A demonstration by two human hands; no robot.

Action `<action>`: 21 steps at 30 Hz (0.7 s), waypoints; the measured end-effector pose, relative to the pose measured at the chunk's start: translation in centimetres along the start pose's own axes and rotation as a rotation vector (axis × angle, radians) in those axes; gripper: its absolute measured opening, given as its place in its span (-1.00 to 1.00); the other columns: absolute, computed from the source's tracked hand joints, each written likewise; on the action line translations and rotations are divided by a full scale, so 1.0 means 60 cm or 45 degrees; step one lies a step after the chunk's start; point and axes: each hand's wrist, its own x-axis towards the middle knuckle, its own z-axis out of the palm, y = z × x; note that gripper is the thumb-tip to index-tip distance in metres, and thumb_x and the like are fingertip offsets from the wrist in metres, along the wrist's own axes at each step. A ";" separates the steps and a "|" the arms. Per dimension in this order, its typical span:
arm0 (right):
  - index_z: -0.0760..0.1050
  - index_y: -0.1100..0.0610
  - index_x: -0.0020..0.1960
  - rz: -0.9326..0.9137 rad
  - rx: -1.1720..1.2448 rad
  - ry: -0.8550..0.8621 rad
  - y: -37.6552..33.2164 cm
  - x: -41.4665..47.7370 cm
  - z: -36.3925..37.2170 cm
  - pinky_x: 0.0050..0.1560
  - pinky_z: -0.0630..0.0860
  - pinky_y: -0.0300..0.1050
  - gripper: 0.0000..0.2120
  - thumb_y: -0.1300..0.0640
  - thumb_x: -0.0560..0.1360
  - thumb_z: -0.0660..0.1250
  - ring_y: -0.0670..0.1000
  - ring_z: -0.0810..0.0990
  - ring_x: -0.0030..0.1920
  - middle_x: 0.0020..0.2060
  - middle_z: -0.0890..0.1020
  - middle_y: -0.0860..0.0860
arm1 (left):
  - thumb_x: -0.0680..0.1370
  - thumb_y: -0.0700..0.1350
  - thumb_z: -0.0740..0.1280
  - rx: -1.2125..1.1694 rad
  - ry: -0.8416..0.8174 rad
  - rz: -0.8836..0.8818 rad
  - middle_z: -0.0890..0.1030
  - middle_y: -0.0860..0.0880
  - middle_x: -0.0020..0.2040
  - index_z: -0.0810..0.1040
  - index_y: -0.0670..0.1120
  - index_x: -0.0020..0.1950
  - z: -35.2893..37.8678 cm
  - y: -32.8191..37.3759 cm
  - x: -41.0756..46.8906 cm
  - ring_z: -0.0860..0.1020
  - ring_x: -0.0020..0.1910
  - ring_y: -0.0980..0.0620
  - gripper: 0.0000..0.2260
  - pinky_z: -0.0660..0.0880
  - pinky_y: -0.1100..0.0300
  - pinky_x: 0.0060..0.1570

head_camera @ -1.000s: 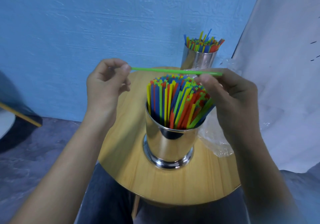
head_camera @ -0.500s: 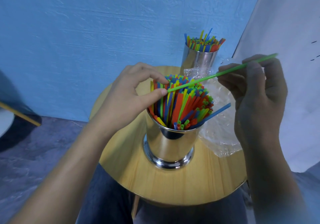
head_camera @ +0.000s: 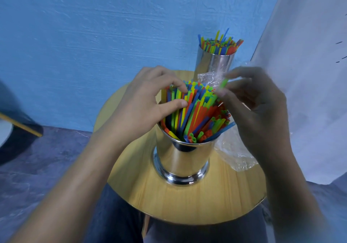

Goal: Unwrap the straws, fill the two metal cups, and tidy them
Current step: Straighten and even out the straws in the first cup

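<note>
A shiny metal cup (head_camera: pixel 183 160) packed with coloured straws (head_camera: pixel 195 115) stands near the middle of the round wooden table (head_camera: pixel 187 203). My left hand (head_camera: pixel 142 107) rests its thumb and fingertips on the straws at the cup's left side. Just right of the cup's top, my right hand (head_camera: pixel 257 107) pinches the upper end of a green straw (head_camera: pixel 223 83), which points down into the bunch. A second metal cup (head_camera: pixel 214 63), also full of straws, stands at the table's far edge.
Crumpled clear plastic wrap (head_camera: pixel 234 154) lies on the table right of the near cup, partly under my right hand. A blue wall (head_camera: pixel 93 36) rises behind and a white cloth (head_camera: pixel 309 73) hangs to the right. My lap shows below the table.
The green straw has swung from nearly level to steeply downward into the near cup. My right hand came left and lower toward the cup. My left hand shifted onto the straw tops.
</note>
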 end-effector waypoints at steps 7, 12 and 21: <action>0.62 -0.24 -0.06 0.028 -0.139 -0.207 0.016 0.002 -0.004 0.19 0.55 0.26 -0.94 -0.14 0.54 0.36 -0.01 0.53 0.32 0.18 0.60 -0.18 | 0.52 0.06 0.44 0.123 0.073 0.093 0.60 0.11 0.13 0.70 0.06 0.00 0.009 -0.003 -0.001 0.47 0.19 0.00 -0.87 0.36 0.12 0.20; 0.64 -0.21 -0.03 0.031 -0.143 -0.235 0.021 0.003 -0.008 0.20 0.55 0.22 -0.90 -0.15 0.55 0.34 -0.04 0.53 0.33 0.21 0.59 -0.15 | 0.50 0.06 0.47 0.219 0.097 0.175 0.61 0.07 0.12 0.69 0.03 0.01 0.010 -0.001 -0.003 0.48 0.16 -0.05 -0.85 0.38 0.10 0.16; 0.67 -0.07 0.05 -0.026 -0.110 -0.208 0.034 -0.001 -0.002 0.19 0.55 0.18 -0.86 -0.01 0.61 0.33 0.00 0.59 0.24 0.10 0.64 -0.13 | 0.52 0.05 0.40 0.231 0.094 0.183 0.57 0.08 -0.02 0.61 0.00 -0.05 0.006 0.023 -0.013 0.44 -0.03 -0.03 -0.86 0.36 0.10 -0.01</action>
